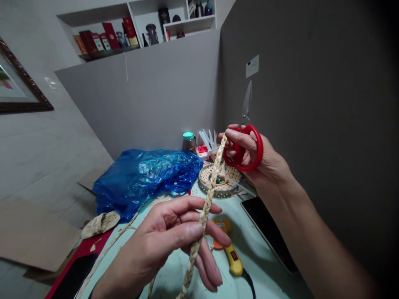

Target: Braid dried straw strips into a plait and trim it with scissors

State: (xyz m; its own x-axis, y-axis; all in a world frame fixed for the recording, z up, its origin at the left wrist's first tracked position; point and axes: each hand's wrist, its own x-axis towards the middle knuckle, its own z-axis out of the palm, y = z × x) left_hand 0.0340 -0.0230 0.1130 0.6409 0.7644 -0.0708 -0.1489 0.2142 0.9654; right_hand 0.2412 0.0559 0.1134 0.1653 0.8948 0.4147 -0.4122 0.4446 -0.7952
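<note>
A pale braided straw cord runs slantwise between my two hands above the table. My left hand pinches it under the thumb, with the other fingers spread behind it. The cord's upper end sits between the thumb and fingertip of my right hand. Red-handled scissors hang on that same hand, their blades pointing up and closed together. Below the left hand, the cord continues past the bottom edge of the view.
A yellow glue gun lies on the pale green table. Behind are a round woven basket, a blue plastic bag and a teal-lidded bottle. A black tablet lies right, a phone left. Grey panels stand behind.
</note>
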